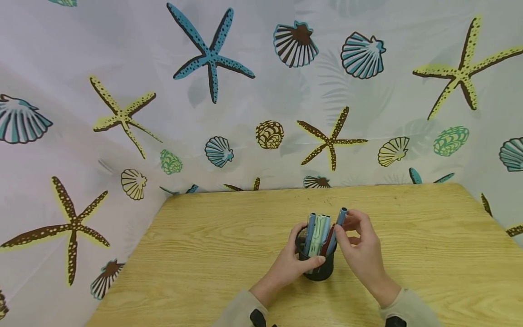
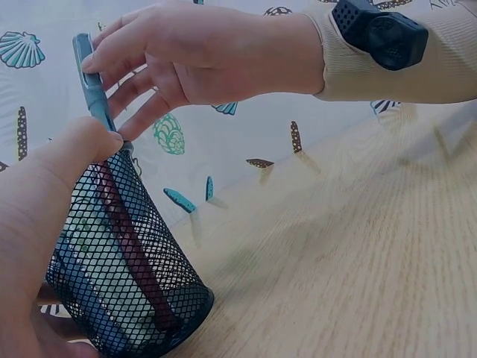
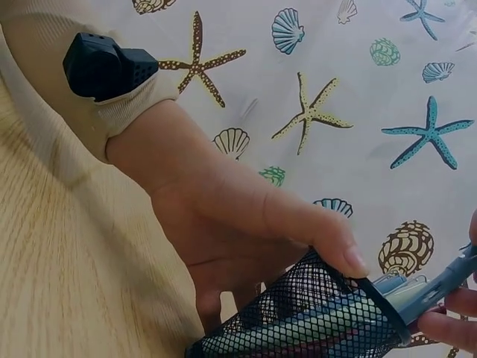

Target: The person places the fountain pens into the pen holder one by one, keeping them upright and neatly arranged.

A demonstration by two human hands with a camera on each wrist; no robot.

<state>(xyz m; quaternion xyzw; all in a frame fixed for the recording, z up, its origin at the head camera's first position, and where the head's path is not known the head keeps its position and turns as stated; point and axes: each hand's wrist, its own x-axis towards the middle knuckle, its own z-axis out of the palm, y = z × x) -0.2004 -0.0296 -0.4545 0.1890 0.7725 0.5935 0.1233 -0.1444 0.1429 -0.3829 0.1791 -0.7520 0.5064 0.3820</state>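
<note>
left hand (image 1: 291, 265) gripping mesh cup (image 1: 320, 268) — right hand (image 1: 361, 247) pinching (blue) pen (image 1: 337, 228)

Setting: improvised recording booth, desk-type, indoors. Landmark: pale wood-grain table (image 1: 408, 254), scuffed, far edge square. Directly behind the table and wrapping round its left and right sides hangs a white fabric curtain (image 1: 253, 59) printed with starfish and scallop shells in teal, yellow and brown, closing off whatever room lies beyond. Near the table's front middle stands a black mesh pen cup (image 1: 323, 270) stocked with pens (image 1: 318, 232), stationery of an office or study kind. Black camera units (image 2: 380, 31) strapped over beige sleeves mark staged data capture
</note>
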